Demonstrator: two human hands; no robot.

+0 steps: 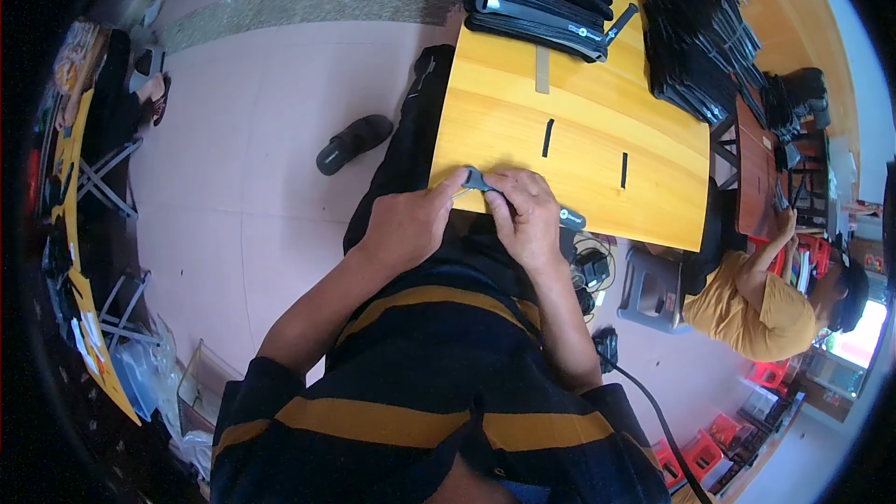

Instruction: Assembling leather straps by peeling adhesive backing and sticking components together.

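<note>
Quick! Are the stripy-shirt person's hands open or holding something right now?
Left hand: closed, pinching a small grey piece.
Right hand: closed, holding the same piece from the other side.

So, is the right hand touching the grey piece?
Touching. The head view shows the right hand pinching one end of the grey piece between thumb and finger.

Workshop, yellow worktable (pixel 597 121), stacked black pieces (pixel 695 42)

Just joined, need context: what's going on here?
The person's left hand and right hand hold a small grey piece between them, by the near edge of the yellow table. Black items are stacked at its far end. A co-worker is off to the right.
</note>
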